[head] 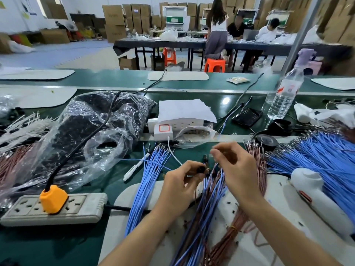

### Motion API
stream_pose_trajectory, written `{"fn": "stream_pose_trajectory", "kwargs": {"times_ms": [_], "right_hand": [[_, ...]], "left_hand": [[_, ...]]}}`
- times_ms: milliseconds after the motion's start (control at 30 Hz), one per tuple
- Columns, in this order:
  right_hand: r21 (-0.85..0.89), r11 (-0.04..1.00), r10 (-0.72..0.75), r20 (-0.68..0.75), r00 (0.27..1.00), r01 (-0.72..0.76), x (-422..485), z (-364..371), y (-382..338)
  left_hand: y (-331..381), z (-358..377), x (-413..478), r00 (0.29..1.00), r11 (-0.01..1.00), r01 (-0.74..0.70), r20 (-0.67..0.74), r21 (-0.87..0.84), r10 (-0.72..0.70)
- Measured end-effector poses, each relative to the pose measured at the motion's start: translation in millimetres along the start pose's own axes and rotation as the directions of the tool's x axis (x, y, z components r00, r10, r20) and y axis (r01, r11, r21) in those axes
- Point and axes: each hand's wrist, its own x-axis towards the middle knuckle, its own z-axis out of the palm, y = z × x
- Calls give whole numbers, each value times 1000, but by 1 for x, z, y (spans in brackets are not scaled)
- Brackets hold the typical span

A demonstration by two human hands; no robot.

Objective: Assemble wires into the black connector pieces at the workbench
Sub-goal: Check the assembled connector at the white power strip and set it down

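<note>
My left hand (180, 183), low in the middle of the frame, has thumb and fingers curled round a small black connector (202, 169) and holds it just above the bench. My right hand (238, 169) sits just beside it, slightly higher, with thumb and forefinger drawn together. The tips are blurred, so I cannot tell whether a wire end is pinched there or nothing at all.

Under both hands a mixed bundle of blue and brown wires (209, 198) runs down toward the bottom edge, across a white mat (138, 204). I judge this to be the feeding step, with one wire about to be seated in the connector. The next move calls for lining the metal tip up with an open slot and pushing it straight in while the left hand keeps the piece steady.

A looser fan of blue wires (148, 181) lies left of the hands. A big blue wire pile (326, 160) fills the right side. A plastic bag of dark parts (99, 120) sits at centre left, and a power strip (57, 210) lies at lower left.
</note>
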Motion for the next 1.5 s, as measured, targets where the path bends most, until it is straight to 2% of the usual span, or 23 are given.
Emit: {"fn": "stream_pose_trajectory", "kwargs": {"times_ms": [67,167,367,533,900,1000,1167,1300,1433,1500], "right_hand": [[101,992,83,-21,996,-81,-21,-14,3],[268,947,175,32,984,-177,-39,-22,4],[433,875,190,105,976,-217,-41,-31,0],[593,753,256,134,957,-284,-38,-34,-3],[390,908,84,195,977,-156,-42,-37,-8],[292,947,80,200,977,-137,-42,-37,-8],[45,999,-37,200,979,28,-40,-40,-6],[63,997,24,281,959,-43,-37,-45,-2],[13,1000,19,350,937,-25,-35,-46,1],[47,997,43,366,930,-64,-34,-46,3]], "left_hand": [[-1,2,0,1000,1000,6,12,21,-6],[0,5,-3,998,997,1,58,83,-6],[4,10,-7,995,990,-45,99,135,32],[12,14,-11,994,991,-101,49,85,97],[15,12,-12,994,993,-100,47,68,97],[13,12,-11,993,989,-114,50,98,110],[13,9,-10,986,962,-164,57,218,155],[13,8,-10,994,976,-99,68,195,88],[13,8,-10,994,985,-36,105,171,18],[13,7,-9,992,992,13,119,126,-28]]}}
